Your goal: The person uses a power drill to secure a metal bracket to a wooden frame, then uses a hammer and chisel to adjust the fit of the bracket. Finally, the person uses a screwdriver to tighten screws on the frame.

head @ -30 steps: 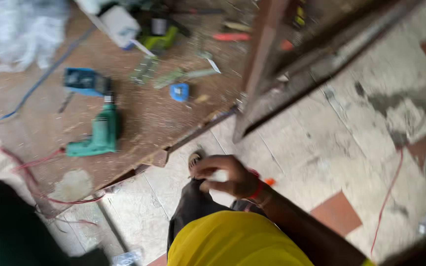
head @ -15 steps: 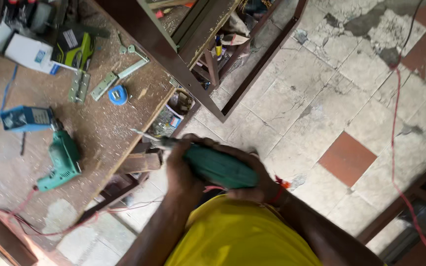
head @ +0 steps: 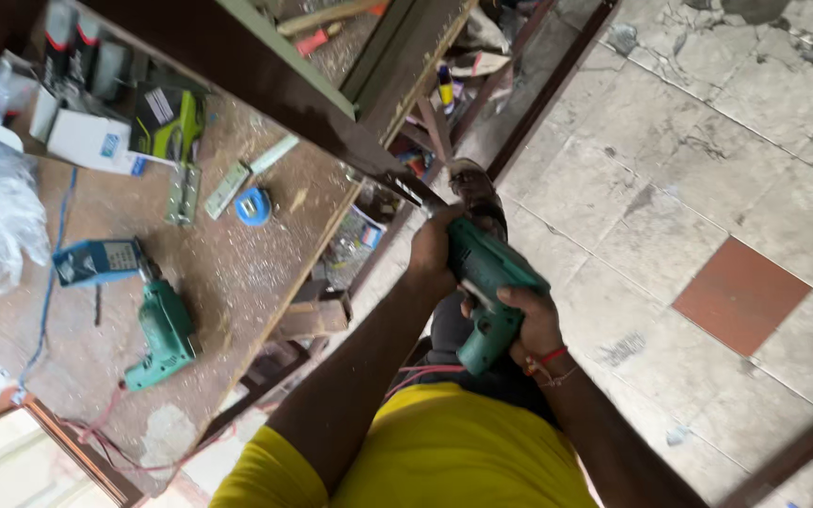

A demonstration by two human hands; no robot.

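Green power drill (head: 486,292) now raised from lap height and levelled, bit (head: 414,191) pressed to the edge of the dark wooden frame (head: 265,80) above the workbench (head: 237,273). Right hand (head: 531,325) wrapped around the pistol grip, left hand (head: 432,249) clamped over the drill's front. Shifted from carrying to aimed and steadied, apparently ready for boring. Second green drill (head: 164,334) lying idle on the bench, well apart.

Dark wooden beam (head: 265,80) crosses upper left, workbench (head: 228,282) clutter blocks left; tiled floor (head: 708,169) at right is open.
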